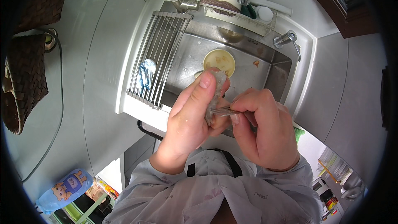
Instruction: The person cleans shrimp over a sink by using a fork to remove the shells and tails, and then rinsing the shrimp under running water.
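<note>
My left hand (pixel 192 112) holds a raw, greyish shrimp (pixel 214 99) between thumb and fingers, above the front part of the sink. My right hand (pixel 264 124) pinches a thin metal tool (pixel 225 111), perhaps tweezers, whose end touches the lower part of the shrimp. Beyond my left hand, a round yellow bowl (pixel 219 56) stands on the floor of the stainless steel sink (pixel 189 50), with some pale bits in it. A small brownish scrap (pixel 256 63) lies on the sink floor to the right of the bowl.
A metal roll-up drying rack (pixel 168 34) spans the sink's left side, with a crumpled blue-and-white packet (pixel 146 74) on it. Behind the sink are a faucet (pixel 186 5), a caddy (pixel 236 20) with sponges and a soap dispenser (pixel 284 39). Woven baskets (pixel 28 78) and a cable (pixel 61 90) are on the left.
</note>
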Motion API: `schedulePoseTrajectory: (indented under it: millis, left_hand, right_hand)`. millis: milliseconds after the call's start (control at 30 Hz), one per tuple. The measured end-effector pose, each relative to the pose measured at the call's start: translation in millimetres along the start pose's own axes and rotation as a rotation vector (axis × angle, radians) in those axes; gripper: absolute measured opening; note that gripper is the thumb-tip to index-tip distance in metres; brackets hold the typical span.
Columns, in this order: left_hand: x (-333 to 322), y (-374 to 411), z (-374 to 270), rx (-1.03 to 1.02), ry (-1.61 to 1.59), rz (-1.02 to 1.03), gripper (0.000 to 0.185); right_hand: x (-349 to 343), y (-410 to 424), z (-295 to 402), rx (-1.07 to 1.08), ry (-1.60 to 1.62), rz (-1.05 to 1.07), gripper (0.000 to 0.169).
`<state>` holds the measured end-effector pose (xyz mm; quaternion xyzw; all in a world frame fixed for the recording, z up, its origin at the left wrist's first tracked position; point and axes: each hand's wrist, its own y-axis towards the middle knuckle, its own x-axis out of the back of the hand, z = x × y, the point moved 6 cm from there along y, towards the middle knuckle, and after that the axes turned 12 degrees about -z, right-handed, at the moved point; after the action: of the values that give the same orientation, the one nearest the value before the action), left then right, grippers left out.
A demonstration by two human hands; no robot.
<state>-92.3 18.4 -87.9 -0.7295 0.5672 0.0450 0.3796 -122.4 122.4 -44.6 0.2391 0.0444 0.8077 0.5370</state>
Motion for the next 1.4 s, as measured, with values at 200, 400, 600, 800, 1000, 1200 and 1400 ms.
schedulePoseTrajectory:
  millis: [200,400,600,800,1000,1200,1400]
  left_hand:
    - [-0.2,-0.8,0.4,0.031,-0.033,-0.026,0.050]
    - [0.9,-2.7,-2.2,-0.011,0.044,-0.007,0.050]
    - [1.6,-1.7,-2.6,-0.047,0.081,-0.039,0.048]
    - [-4.0,-5.8,-9.8,-0.229,0.132,-0.049,0.045]
    - [-5.7,-7.8,-17.8,-0.519,0.337,-0.221,0.044]
    - [4.3,-9.1,-13.6,-0.658,0.441,-0.048,0.026]
    - [5.8,-9.5,-12.2,-0.616,0.442,-0.033,0.026]
  right_hand:
    - [-0.1,-1.7,0.0,0.047,-0.058,0.083,0.017]
    - [8.0,-1.7,-1.1,-0.030,0.053,-0.006,0.023]
    - [7.5,7.3,5.4,-0.002,0.129,0.010,0.026]
    - [1.9,3.5,10.8,-0.035,0.048,-0.145,0.016]
    - [0.2,3.4,14.2,0.022,0.015,-0.050,0.026]
    - [0.7,4.8,16.3,0.050,-0.012,-0.037,0.023]
    - [-5.5,7.5,14.0,0.017,0.077,-0.041,0.020]
